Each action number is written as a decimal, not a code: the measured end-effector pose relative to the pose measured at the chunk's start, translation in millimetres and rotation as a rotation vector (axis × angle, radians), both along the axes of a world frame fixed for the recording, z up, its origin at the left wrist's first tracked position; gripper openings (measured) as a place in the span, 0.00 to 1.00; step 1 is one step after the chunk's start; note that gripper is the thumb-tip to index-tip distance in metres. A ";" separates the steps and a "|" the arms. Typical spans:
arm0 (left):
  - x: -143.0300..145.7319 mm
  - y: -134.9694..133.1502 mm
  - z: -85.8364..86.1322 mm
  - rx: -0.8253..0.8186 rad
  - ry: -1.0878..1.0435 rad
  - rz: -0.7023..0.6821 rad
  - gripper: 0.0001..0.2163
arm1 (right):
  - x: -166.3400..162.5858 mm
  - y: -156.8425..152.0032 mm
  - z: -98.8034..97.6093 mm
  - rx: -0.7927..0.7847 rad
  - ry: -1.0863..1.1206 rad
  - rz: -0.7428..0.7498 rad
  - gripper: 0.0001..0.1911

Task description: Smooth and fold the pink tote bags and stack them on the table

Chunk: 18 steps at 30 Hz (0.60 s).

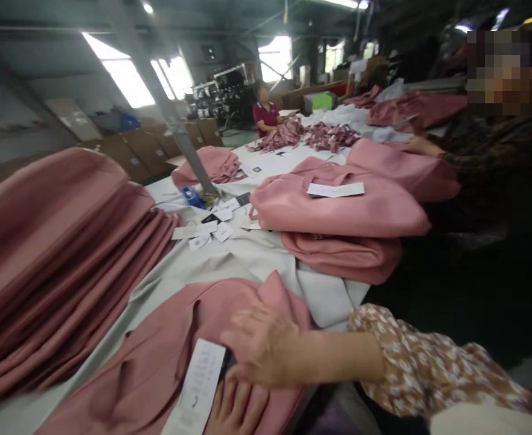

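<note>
A pink bag [157,356] lies on the table in front of me, with its straps loose across it. My right hand [266,344], slightly blurred, reaches in from the right and rests on the bag with fingers apart. Just below it, my left hand [238,402] lies on the bag, fingers stretched out. Its thumb is not visible. Beside the left fingers is a long white printed tag [197,380], with a dark tag [224,362] partly showing behind it.
Stacked pink bags [57,241] stand at left. Another pile of pink bags [338,208] lies at right. Loose tags [223,214] and a blue tool [193,197] lie near a metal post [170,115]. Co-workers are at the far side and at right; pink straps [288,134] lie farther back.
</note>
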<state>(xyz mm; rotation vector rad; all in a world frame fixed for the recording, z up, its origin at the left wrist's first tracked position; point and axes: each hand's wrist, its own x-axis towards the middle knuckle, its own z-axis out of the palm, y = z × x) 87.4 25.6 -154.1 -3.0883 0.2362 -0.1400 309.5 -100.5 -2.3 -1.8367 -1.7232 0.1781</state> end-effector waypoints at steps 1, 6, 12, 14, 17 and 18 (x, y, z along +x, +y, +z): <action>0.7 -2.8 7.7 -0.008 0.004 -0.022 0.29 | -12.1 -4.6 -6.1 -0.016 -0.037 0.090 0.28; 8.5 -14.6 48.8 -0.142 0.066 -0.007 0.37 | -13.0 -14.6 -80.6 -0.242 -0.048 0.153 0.35; -1.1 -18.3 43.9 -0.123 -0.024 0.015 0.24 | 8.2 -15.1 -126.3 -0.014 -0.349 0.182 0.42; -18.8 -8.7 52.7 -0.162 0.013 -0.023 0.21 | 12.8 -14.9 -124.8 0.152 -0.575 0.201 0.42; -70.3 15.4 81.8 -0.073 0.049 0.053 0.22 | 16.3 -9.5 -114.8 0.356 -0.837 0.327 0.31; -91.7 23.8 91.4 0.009 0.045 0.148 0.24 | 16.1 -6.7 -110.7 0.404 -0.889 0.386 0.27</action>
